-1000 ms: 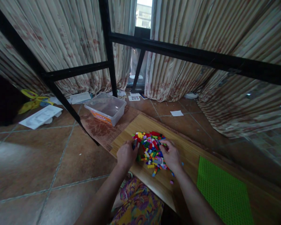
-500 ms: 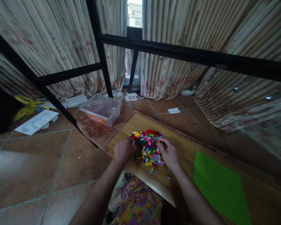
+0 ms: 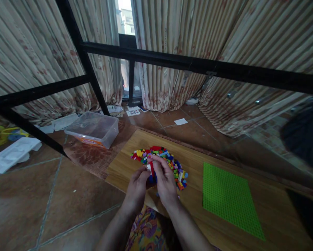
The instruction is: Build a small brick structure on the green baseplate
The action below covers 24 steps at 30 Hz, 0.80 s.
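My left hand [image 3: 137, 186] and my right hand [image 3: 166, 181] meet over the near edge of the wooden bench. Between their fingers is a small cluster of toy bricks [image 3: 152, 170] in white, red and blue. Both hands are closed on it, so part of the cluster is hidden. Right behind and beside my hands lies a loose pile of toy bricks [image 3: 169, 156] in many colours, partly covered by my right hand.
The wooden bench [image 3: 135, 143] carries a flat green baseplate [image 3: 228, 198] on the right. A clear plastic box [image 3: 93, 127] with an orange label stands at the left on a brown mat [image 3: 93, 155]. A black metal frame [image 3: 156, 57] and curtains [image 3: 169, 90] stand beyond.
My hands have moved from either side of the pile to meet at its near side, now with the white, red and blue bricks between them. The view has shifted right.
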Motion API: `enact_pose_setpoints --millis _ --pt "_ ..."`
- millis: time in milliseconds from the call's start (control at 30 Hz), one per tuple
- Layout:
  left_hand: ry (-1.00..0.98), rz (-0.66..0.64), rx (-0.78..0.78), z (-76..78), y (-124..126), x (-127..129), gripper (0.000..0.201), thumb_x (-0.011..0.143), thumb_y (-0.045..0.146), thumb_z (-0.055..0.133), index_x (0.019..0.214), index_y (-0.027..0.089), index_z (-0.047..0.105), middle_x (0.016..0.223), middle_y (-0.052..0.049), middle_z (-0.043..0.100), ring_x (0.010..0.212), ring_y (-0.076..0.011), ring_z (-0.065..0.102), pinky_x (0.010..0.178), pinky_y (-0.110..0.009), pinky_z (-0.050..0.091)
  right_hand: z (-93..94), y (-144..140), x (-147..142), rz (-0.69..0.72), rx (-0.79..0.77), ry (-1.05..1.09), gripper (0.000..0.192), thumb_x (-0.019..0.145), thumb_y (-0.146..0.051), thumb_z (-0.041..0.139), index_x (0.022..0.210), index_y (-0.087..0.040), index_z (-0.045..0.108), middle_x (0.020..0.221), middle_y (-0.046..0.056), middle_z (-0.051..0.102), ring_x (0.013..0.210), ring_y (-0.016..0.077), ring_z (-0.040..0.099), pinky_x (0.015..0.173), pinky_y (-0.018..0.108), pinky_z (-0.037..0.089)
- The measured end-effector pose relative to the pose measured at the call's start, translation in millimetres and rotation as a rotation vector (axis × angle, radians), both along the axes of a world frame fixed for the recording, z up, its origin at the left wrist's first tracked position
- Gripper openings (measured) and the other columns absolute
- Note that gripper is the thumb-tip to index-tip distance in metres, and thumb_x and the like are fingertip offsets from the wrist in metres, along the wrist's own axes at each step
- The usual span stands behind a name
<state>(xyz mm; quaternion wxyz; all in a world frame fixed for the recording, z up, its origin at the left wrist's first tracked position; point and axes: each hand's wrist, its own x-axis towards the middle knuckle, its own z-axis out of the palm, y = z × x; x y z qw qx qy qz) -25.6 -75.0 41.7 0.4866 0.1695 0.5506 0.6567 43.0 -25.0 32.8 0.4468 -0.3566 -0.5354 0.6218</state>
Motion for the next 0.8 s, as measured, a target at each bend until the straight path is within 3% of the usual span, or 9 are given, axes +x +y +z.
enact_pose_setpoints --millis 200,500,633,800 --pt "0.102 0.081 0.04 4.7 13 17 0.037 0.077 0.047 0.062 0.092 0.013 0.067 0.08 -0.005 0.07 0.078 -0.0188 0.065 0.071 -0.025 0.05 -0.2 -2 12 -0.057 0.081 -0.071 0.028 0.086 -0.039 0.058 0.109 -0.025 0.067 0.106 0.003 0.07 0.102 0.0197 0.063 0.092 0.033 0.046" --pt "0.19 0.152 0.051 -11.7 18 32 0.033 0.08 0.045 0.06 0.089 0.014 0.067 0.083 -0.005 0.07 0.081 -0.0181 0.065 0.073 -0.025 0.05 -4.1 2 16 -0.215 0.086 -0.079 0.028 0.088 -0.044 0.053 0.096 -0.023 0.068 0.098 0.004 0.072 0.096 0.0198 0.064 0.086 0.032 0.047" --pt "0.028 0.175 0.043 -11.6 19 35 0.04 0.077 0.049 0.063 0.094 0.014 0.067 0.081 -0.005 0.07 0.077 -0.0175 0.065 0.071 -0.026 0.05 -10.0 6 12 -0.217 -0.176 0.117 0.029 0.084 -0.046 0.055 0.096 -0.022 0.066 0.089 0.003 0.074 0.086 0.0207 0.068 0.08 0.035 0.052" --pt "-0.169 0.234 0.025 -8.1 20 35 0.042 0.072 0.051 0.068 0.091 0.014 0.067 0.073 -0.003 0.069 0.07 -0.0164 0.065 0.064 -0.025 0.049 -17.8 15 9 -0.247 -0.547 0.457 0.016 0.078 -0.037 0.058 0.087 -0.025 0.063 0.086 0.0 0.074 0.083 0.0192 0.07 0.079 0.035 0.054"
